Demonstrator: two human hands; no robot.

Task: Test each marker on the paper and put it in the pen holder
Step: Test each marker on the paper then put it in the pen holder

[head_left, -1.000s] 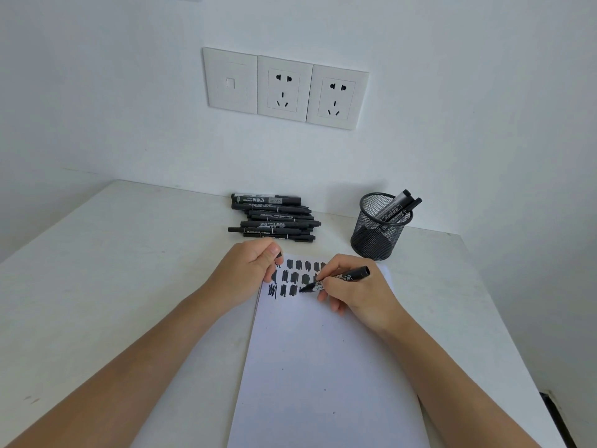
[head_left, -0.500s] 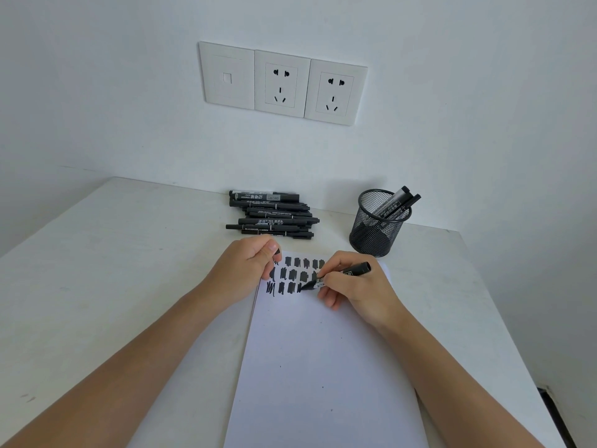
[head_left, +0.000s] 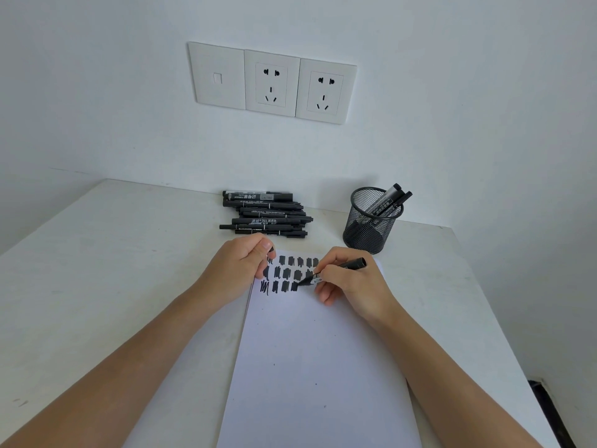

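Marker [head_left: 334, 271]: in my right hand [head_left: 352, 282], pinched at mid-barrel, tip on the paper [head_left: 316, 367].
Handling: I judge it light, stiff, smooth.
Left hand [head_left: 240, 268]: curled shut, pinning the paper's 11 o'clock corner; its cap [head_left: 270, 249] seems inside.
Count: two markers in the mesh pen holder [head_left: 371, 226] at 1 o'clock; roughly eight piled [head_left: 265, 213] at 12 on the worktop [head_left: 113, 270].

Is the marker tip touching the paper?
Touching. The head view shows the marker in the right hand, its tip meeting a black patch on the paper with no gap.
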